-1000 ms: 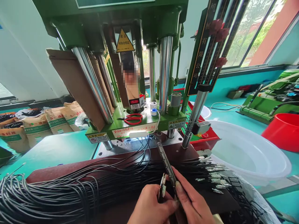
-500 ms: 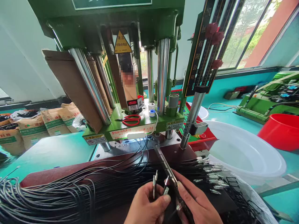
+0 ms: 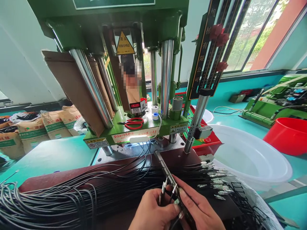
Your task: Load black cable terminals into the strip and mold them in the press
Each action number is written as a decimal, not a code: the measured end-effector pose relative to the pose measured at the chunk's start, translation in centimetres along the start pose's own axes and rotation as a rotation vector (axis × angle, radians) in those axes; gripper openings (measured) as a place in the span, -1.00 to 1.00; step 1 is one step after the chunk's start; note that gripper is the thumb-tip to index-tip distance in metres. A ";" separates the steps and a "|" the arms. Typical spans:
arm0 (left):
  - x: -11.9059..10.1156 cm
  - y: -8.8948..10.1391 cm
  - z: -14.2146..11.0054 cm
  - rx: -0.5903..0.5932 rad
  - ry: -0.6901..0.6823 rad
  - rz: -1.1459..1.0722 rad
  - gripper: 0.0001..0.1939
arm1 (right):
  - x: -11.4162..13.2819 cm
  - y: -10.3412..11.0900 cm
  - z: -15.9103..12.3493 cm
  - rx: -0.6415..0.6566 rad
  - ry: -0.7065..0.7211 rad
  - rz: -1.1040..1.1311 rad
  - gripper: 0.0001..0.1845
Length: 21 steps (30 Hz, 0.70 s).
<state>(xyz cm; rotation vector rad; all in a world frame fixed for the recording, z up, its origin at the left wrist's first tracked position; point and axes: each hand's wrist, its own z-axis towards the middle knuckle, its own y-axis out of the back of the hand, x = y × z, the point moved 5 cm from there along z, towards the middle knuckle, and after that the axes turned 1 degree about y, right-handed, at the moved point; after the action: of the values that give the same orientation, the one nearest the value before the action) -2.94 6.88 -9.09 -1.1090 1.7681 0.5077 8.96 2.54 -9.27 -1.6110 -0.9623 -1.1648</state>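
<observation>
My left hand (image 3: 154,210) is closed, pinching black cables with silvery metal connectors (image 3: 164,186) on their ends. Wrapped around a long, narrow metal bar (image 3: 165,167) is my right hand (image 3: 198,203); the bar slants up and leftward toward the press. The connectors are right against the bar's near part, where one pointed tip (image 3: 175,188) lies across it. Fingers hide how the connectors sit on the bar. Beneath both hands, many black cables (image 3: 105,188) spread over the dark red-brown worktop (image 3: 45,182). More connector ends (image 3: 218,182) lie to the right of my right hand.
A green press (image 3: 153,131) with steel columns stands ahead, a lit lamp (image 3: 139,139) on its front edge. Red-handled scissors (image 3: 134,123) rest on its plate. On the right are a white tub (image 3: 254,159) and a red bucket (image 3: 287,135); sacks (image 3: 31,131) stand left.
My left hand has moved rightward and brought the connectors up against the bar. The bar's far end has shifted slightly left and down. My right hand keeps its grip.
</observation>
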 end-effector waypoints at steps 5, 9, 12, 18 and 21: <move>-1.4 -0.4 -0.7 0.046 0.045 0.068 -0.76 | 0.8 -0.2 -0.2 -0.064 0.078 -0.069 -0.46; -1.4 -0.3 -0.6 0.035 0.041 0.142 -0.75 | 0.9 -0.5 -0.3 -0.081 0.108 -0.096 -0.46; -1.1 0.2 -0.5 0.038 0.024 0.110 -0.70 | 0.7 -0.3 -0.2 -0.059 0.061 -0.065 -0.46; -1.5 2.7 -1.1 -0.133 -0.099 -0.073 -0.58 | -0.2 1.4 -0.8 -0.054 -0.148 0.006 -0.43; -0.9 2.6 -0.8 -0.100 -0.039 -0.069 -0.50 | -0.2 1.6 -0.9 -0.075 -0.143 -0.022 -0.44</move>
<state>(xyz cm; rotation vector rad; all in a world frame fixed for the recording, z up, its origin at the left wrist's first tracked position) -5.42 8.01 -8.26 -1.2176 1.6795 0.5772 10.20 1.18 -9.72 -1.7667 -1.0399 -1.1243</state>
